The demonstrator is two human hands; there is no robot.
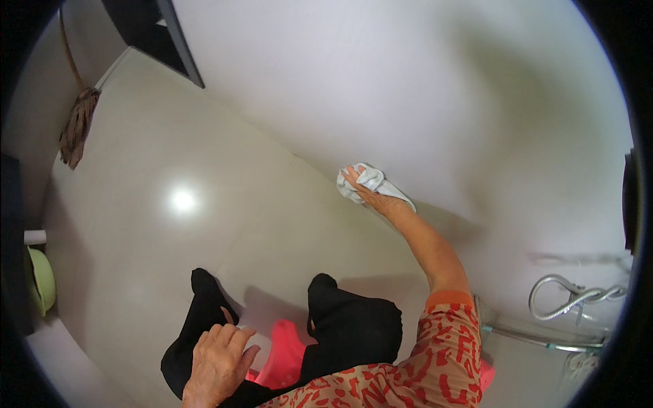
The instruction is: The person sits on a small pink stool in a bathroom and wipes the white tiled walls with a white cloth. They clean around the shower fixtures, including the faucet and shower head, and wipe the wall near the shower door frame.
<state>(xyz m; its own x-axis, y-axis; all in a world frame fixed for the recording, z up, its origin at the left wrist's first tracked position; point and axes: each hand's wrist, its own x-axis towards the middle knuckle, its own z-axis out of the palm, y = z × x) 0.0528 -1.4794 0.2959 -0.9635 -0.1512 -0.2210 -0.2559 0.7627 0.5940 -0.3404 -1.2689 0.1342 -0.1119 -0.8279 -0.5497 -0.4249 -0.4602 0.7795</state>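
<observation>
Pressing the cloth [371,178] low on the wall [408,102] seems the step; the right hand [372,195] holds it under its fingers. Sliding it along calls for a steady push. The left hand [220,362] is loose, probably empty.

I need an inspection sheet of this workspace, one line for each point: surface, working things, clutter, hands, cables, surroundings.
Surface: pale, shiny floor with a bright reflection; white wall beside it.
Working things: white cloth, crumpled, at the foot of the wall.
Clutter: pink object between the person's legs, kind unclear; mop at upper left; light-green basin at the left edge.
Hands: right hand holds the cloth; left hand holds nothing, near the left leg.
Cables: nothing seen; only a silver flexible hose at right.
Surroundings: dark frame at upper left.
</observation>
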